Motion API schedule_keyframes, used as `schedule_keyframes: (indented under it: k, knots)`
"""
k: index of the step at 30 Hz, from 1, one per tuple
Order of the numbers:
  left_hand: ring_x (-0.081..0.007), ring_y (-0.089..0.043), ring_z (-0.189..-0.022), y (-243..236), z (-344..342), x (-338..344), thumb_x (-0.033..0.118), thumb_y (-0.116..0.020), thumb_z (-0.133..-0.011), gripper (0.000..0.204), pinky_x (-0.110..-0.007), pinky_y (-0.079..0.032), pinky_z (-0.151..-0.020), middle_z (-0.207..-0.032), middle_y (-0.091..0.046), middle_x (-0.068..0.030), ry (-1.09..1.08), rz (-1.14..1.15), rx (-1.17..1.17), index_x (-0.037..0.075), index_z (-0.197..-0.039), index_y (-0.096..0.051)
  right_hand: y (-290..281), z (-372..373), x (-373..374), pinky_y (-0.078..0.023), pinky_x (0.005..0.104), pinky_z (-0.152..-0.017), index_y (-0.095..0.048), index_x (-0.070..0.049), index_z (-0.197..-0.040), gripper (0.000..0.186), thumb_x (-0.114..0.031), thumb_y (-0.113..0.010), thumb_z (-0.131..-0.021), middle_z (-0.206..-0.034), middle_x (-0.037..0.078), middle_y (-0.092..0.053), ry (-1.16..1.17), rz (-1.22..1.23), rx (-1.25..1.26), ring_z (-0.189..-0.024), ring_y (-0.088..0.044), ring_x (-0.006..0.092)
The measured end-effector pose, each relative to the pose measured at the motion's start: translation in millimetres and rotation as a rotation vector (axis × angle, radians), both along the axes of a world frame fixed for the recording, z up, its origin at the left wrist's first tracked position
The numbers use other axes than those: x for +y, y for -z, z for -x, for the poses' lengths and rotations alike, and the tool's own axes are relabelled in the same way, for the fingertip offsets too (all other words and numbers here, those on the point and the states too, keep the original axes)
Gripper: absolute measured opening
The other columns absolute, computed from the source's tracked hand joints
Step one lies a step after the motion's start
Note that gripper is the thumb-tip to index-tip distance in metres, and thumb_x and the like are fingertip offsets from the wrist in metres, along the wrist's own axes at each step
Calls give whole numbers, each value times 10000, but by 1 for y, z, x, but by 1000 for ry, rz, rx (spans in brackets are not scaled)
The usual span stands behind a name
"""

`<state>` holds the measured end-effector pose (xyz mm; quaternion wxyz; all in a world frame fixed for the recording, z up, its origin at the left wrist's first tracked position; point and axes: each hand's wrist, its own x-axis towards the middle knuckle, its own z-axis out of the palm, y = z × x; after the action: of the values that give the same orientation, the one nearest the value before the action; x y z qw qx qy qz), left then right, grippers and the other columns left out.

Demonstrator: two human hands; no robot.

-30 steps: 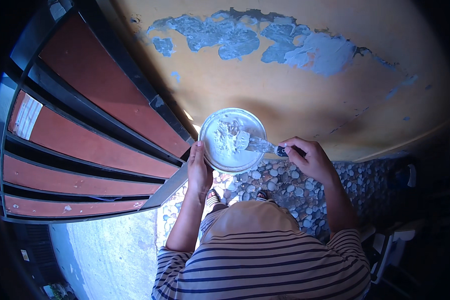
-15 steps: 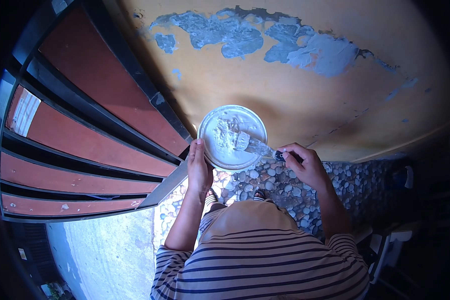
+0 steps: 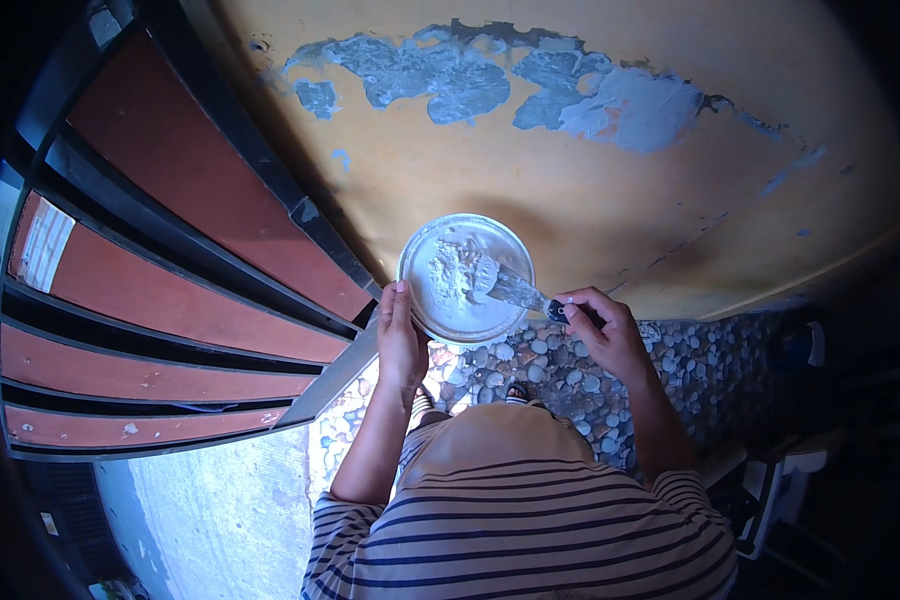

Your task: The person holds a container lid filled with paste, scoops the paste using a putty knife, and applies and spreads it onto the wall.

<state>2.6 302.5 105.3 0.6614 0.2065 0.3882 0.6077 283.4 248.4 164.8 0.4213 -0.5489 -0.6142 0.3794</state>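
Observation:
A round white bucket (image 3: 462, 340) of white filler paste (image 3: 450, 285) is held up in front of me. My left hand (image 3: 400, 335) grips its left side, fingers on the rim and side wall. In my right hand (image 3: 602, 322) is the dark handle of a putty knife (image 3: 518, 291). Its blade points left over the bucket, and the paste-coated tip rests in or on the lumpy paste near the middle. The underside of the bucket is hidden.
Ahead stands a yellow wall (image 3: 470, 160) with peeled grey patches (image 3: 460, 75) and a smear of white filler (image 3: 645, 108). A red-panelled, dark-framed gate (image 3: 190, 170) is close on the left. Pebbled ground (image 3: 590, 385) lies below; a white-edged object (image 3: 775, 500) stands at right.
The view has shifted slightly, so the wall and gate sit a little differently. Both hands keep their holds, and the putty knife has barely moved in the paste.

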Motion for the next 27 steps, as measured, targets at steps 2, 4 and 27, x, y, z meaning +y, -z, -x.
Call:
schedule_keyframes:
  k: [2, 4, 27]
  knots:
    - [-162, -619, -1100, -2, -4, 4, 307, -537, -1058, 320, -355, -495, -989, -1172, -641, -50, -9, -18, 6, 60, -1259, -565, -3, -3, 2, -510, 247, -656, -669, -18, -1129, 162, -99, -625, -996, -807, 27, -662, 3, -1, -9, -700, -636, 86]
    - [-165, -622, -1097, -8, -12, 9, 304, -537, -1058, 315, -354, -498, -984, -1171, -643, -51, -3, -22, 2, 58, -1253, -566, -9, -11, 4, -508, 248, -654, -669, -15, -1124, 161, -104, -627, -997, -804, 24, -659, 15, -3, -22, -697, -632, 85]
    - [-164, -624, -1074, -155, -145, 0, 304, -530, -1062, 268, -358, -517, -957, -1151, -632, -51, 68, -35, -39, 78, -1203, -557, -150, -150, 25, -457, 208, -568, -529, -57, -1257, 257, -121, -606, -1020, -900, 14, -609, 247, -297, 390, -706, -568, 60]
